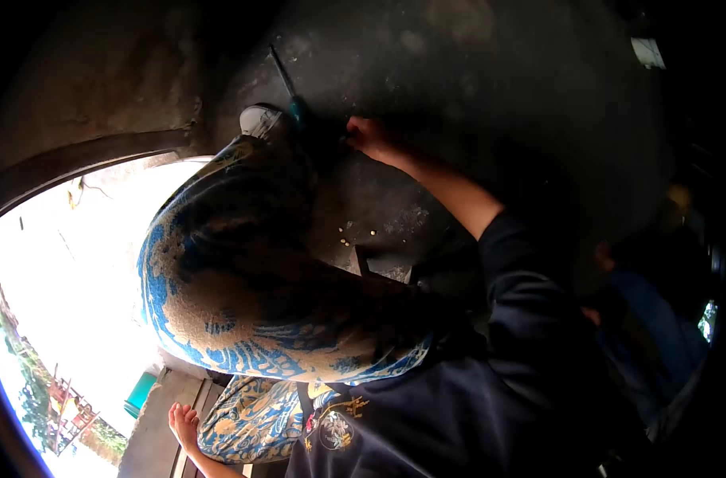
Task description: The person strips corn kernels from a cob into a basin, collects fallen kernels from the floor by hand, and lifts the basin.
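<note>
My right hand [369,137] reaches over the dark floor, its fingers curled together. Shadow hides whatever the fingertips may hold. A screwdriver [297,110] with a long dark shaft and a teal handle lies a short way from this hand. Beside its handle is my light-coloured shoe [259,120], below the bent leg in blue and tan patterned trousers [211,303]. My left hand [184,425] is raised beside my other leg, fingers loosely bent and a little apart, with nothing visible in them.
Small pale bits [345,241] are scattered on the floor [490,103] near a dark angular piece [359,260]. Another person in blue clothing [658,319] is dimly visible at the right. A teal container [141,395] stands by the bright opening at the left.
</note>
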`<state>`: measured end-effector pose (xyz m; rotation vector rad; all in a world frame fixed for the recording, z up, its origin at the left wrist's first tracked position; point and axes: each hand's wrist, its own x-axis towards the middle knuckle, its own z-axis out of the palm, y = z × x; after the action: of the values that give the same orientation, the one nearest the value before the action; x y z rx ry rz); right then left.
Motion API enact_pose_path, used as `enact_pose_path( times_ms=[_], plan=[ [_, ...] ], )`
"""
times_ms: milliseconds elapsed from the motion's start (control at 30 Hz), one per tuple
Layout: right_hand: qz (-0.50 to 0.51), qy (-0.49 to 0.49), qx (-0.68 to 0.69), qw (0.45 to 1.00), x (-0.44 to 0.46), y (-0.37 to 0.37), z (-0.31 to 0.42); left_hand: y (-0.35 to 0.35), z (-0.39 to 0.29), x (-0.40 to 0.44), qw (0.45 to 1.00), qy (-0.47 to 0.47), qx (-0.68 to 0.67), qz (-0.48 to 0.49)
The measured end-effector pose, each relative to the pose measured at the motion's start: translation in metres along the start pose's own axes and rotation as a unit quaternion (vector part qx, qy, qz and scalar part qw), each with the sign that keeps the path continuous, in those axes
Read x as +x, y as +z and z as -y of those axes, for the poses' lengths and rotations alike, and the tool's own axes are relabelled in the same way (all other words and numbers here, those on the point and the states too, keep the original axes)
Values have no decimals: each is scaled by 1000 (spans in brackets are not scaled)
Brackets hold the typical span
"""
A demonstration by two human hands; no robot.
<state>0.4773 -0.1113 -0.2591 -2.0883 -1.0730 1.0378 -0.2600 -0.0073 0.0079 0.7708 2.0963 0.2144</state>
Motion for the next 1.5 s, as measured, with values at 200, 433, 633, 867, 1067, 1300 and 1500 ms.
enact_pose_path(
  times_ms=[200, 433, 633, 867, 1067, 1300, 1500],
  plan=[
    [-51, -74, -97, 991, 22, 33, -4, 6, -9, -10, 1000, 15, 9, -14],
    [-88, -92, -114, 985, 27, 36, -17, 7, -14, -10, 999, 21, 16, -27],
    [-97, 32, 150, 983, 4, 18, -19, 1, -14, -4, 1000, 5, 8, -5],
    [-168, 190, 485, 837, -119, -58, -91, -15, -3, 20, 997, 26, 72, -4],
    [-350, 261, 394, 809, -242, -127, -201, -10, -5, 22, 990, 64, 110, -58],
    [-499, 428, 293, 694, -314, -179, -276, -5, -4, 7, 989, 32, 135, -56],
    [-538, 387, 324, 675, -295, -189, -292, -12, 1, -12, 987, 32, 145, -62]
  ],
)
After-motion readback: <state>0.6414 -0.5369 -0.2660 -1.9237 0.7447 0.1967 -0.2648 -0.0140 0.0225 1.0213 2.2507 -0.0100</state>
